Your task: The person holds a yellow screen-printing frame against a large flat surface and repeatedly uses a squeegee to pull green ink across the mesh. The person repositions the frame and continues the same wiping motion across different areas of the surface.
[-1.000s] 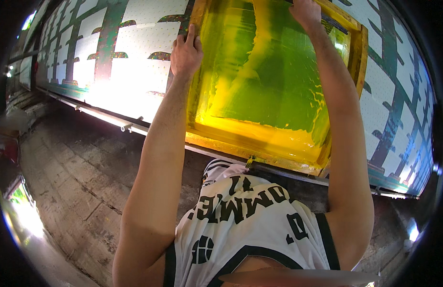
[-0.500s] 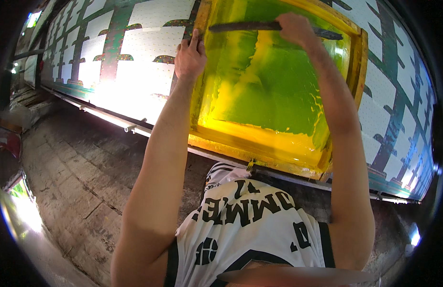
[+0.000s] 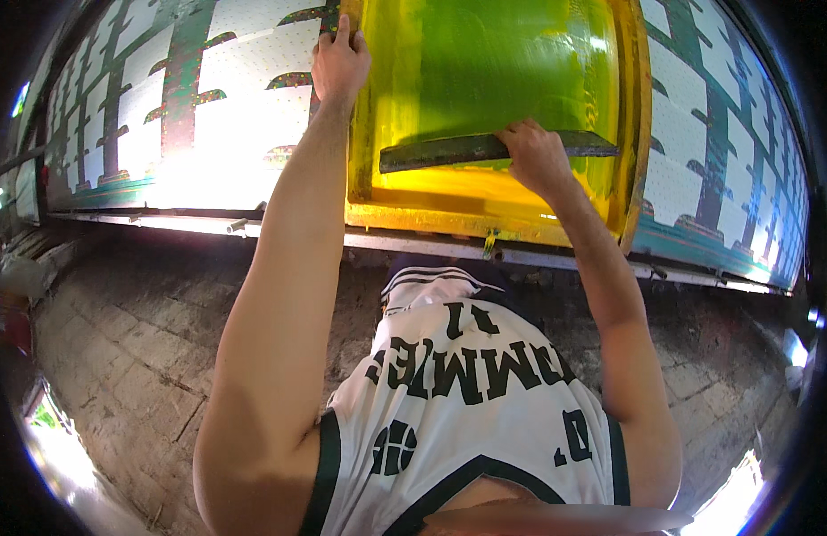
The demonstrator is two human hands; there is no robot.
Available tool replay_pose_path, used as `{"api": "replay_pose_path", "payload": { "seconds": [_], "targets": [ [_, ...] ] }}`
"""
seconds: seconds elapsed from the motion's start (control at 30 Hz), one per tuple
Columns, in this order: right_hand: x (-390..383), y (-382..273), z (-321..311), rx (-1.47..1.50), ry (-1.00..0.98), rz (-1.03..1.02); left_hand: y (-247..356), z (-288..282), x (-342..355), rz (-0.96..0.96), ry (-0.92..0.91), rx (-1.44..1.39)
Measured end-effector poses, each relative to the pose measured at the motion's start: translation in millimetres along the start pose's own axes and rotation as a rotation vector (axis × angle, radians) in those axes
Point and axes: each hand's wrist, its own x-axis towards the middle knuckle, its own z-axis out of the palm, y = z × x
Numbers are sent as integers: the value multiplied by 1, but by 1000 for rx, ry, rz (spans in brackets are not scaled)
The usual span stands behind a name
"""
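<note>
My right hand (image 3: 534, 154) is closed around the middle of a long dark squeegee (image 3: 445, 154), which lies crosswise inside a screen printing frame (image 3: 431, 217). The squeegee stands close to the near end, just behind a band of yellow ink (image 3: 440, 189). Beyond it the mesh (image 3: 494, 71) looks green and is mostly wiped smooth. My left hand (image 3: 340, 67) grips the frame's left side rail, index finger pointing away from me and thumb at the wood; the other fingertips are partly hidden.
The frame sits on a long printing table, whose near rail (image 3: 288, 229) runs across in front of me. White printed pieces with dark curved marks (image 3: 244, 98) lie in rows on both sides. Underfoot is a worn paved floor (image 3: 137, 330).
My right hand has drawn the squeegee from the far end toward me, clearing yellow streaks from the mesh. My left hand stays at the left rail. The view has shifted and turned slightly.
</note>
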Motion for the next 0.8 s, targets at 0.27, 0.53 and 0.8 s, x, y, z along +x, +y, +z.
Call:
{"api": "replay_pose_path", "payload": {
  "seconds": [0.27, 0.53, 0.8],
  "targets": [
    [-71, -69, 3, 51, -75, 185, -8, 7, 2, 36, 23, -2],
    [-62, -52, -3, 63, -76, 175, -2, -1, 1, -21, -71, -26],
    [-89, -60, 11, 98, 4, 185, -2, 6, 4, -12, -42, 32]
  ]
}}
